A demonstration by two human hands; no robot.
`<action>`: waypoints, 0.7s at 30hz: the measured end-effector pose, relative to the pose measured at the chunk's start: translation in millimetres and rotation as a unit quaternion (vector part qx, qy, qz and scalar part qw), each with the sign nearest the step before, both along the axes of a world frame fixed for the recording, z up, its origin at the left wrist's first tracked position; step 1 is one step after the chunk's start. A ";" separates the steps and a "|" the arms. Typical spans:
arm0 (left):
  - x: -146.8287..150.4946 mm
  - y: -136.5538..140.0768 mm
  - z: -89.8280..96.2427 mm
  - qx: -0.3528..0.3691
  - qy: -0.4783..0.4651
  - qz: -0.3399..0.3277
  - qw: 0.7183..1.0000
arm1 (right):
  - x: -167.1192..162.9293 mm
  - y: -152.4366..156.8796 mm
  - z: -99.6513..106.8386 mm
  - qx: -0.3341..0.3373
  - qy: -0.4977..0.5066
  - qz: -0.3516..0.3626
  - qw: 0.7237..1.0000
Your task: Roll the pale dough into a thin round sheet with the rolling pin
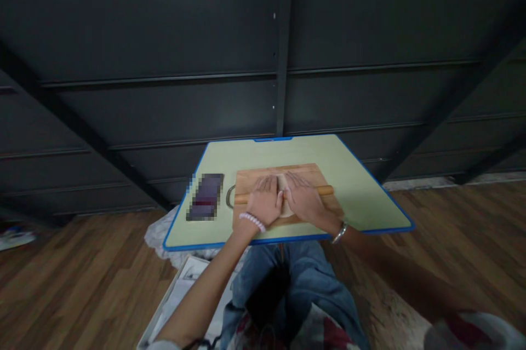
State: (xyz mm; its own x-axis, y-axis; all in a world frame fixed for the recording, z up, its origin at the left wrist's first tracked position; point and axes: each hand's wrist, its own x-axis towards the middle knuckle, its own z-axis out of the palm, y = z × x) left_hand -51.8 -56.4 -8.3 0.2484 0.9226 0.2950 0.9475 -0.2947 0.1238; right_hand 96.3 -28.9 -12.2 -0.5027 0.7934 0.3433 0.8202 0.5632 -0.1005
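A wooden cutting board [283, 170] with a metal ring handle [230, 196] at its left lies in front of me. Across it runs a wooden rolling pin [326, 190], its two ends showing beyond my hands. Under the pin is a pale, flattened piece of dough [283, 210], mostly covered. My left hand [265, 200] rests flat on the pin's left part, fingers stretched forward. On the right part lies my right hand [303, 198], also flat with its fingers out. The thumbs come close together at the middle.
The board sits on a small pale-green folding table [353, 169] with a blue rim. A blurred-out phone-like dark object [206, 196] lies left of the board. Behind stands a dark metal panel wall [197, 109]. A white box [184, 290] is on the wooden floor at lower left.
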 end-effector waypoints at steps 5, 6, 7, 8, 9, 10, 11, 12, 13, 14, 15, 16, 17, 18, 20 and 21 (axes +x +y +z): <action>0.1 -36.9 -4.6 0.018 -0.031 -0.062 0.997 | 17.6 -40.9 -11.8 0.021 0.032 0.042 0.998; 0.7 -44.3 -6.1 0.026 -0.035 -0.067 0.997 | 20.4 -47.9 -13.8 0.023 0.033 0.046 0.998; 2.1 -51.5 -7.7 0.032 -0.038 -0.069 0.996 | 22.8 -54.4 -15.5 0.024 0.032 0.047 0.998; 4.3 -58.3 -9.3 0.035 -0.040 -0.066 0.996 | 24.8 -60.2 -16.7 0.025 0.029 0.047 0.998; 7.3 -64.6 -10.8 0.037 -0.041 -0.056 0.997 | 26.4 -65.2 -17.5 0.024 0.025 0.047 0.998; 10.9 -69.8 -12.0 0.039 -0.043 -0.038 0.998 | 27.5 -69.3 -17.6 0.024 0.021 0.047 0.998; 15.1 -73.7 -12.8 0.040 -0.045 -0.016 0.998 | 28.2 -72.3 -17.1 0.023 0.018 0.048 0.998; 19.4 -75.8 -12.9 0.041 -0.049 0.008 0.998 | 28.2 -74.0 -15.9 0.022 0.016 0.049 0.998; 23.6 -75.9 -12.3 0.041 -0.056 0.030 0.997 | 27.3 -74.1 -14.1 0.019 0.014 0.051 0.998; 27.2 -73.8 -10.9 0.040 -0.065 0.049 0.996 | 25.2 -72.6 -11.8 0.017 0.013 0.055 0.998; 30.0 -69.5 -8.8 0.037 -0.075 0.064 0.994 | 21.9 -69.4 -9.1 0.014 0.013 0.059 0.998; 31.9 -63.4 -6.1 0.033 -0.086 0.077 0.993 | 17.3 -64.6 -6.3 0.012 0.012 0.068 0.998; 32.8 -55.9 -3.3 0.029 -0.097 0.091 0.991 | 11.5 -58.3 -3.7 0.011 0.012 0.079 0.997; 32.6 -47.4 -0.3 0.026 -0.105 0.106 0.988 | 4.8 -50.8 -1.3 0.012 0.012 0.092 0.996; 29.6 -29.5 4.9 0.021 -0.109 0.124 0.986 | -9.7 -33.6 1.8 0.018 0.010 0.123 0.992; 27.1 -21.0 6.9 0.019 -0.105 0.123 0.987 | -16.4 -24.6 2.7 0.023 0.004 0.133 0.991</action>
State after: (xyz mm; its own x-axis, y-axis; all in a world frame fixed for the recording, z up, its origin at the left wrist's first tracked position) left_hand -24.7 -77.4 -1.4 -0.0513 0.9345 0.3523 0.9455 -0.0682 0.3184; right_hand 79.8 -53.5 -9.5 -0.6896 0.6159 0.3810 0.6411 0.7639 -0.0746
